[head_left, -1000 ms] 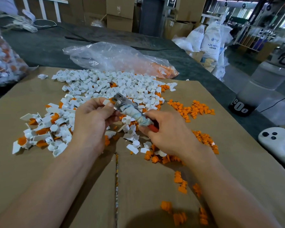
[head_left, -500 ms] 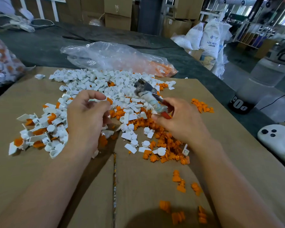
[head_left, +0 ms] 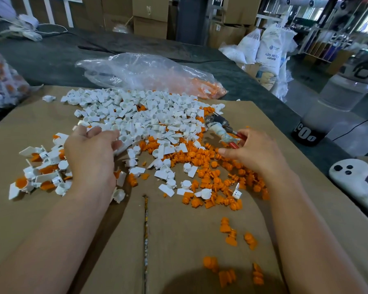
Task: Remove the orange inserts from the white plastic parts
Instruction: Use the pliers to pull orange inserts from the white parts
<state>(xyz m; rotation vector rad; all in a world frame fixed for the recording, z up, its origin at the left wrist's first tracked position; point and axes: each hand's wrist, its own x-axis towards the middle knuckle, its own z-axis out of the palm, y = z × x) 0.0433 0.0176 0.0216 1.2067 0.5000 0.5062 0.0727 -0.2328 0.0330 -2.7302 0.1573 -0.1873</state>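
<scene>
Next-part pickup, likely: left hand (head_left: pixel 91 153) hovers palm down, fingers loosely curled over white plastic parts (head_left: pixel 136 115) at 11 o'clock, unclear if holding one; right hand (head_left: pixel 257 153) grips pliers (head_left: pixel 220 127) at 2 o'clock. Pulled orange inserts (head_left: pixel 212 168) piled at 3 o'clock. Best take an unstripped part (head_left: pixel 40 166) from 9 o'clock, orange end facing pliers, pull straight.

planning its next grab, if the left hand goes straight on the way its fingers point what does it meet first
Most likely the heap of small white plastic parts, lying just beyond the fingertips of the left hand on the brown cardboard sheet. Its height above them is unclear, so it might skim over.
</scene>
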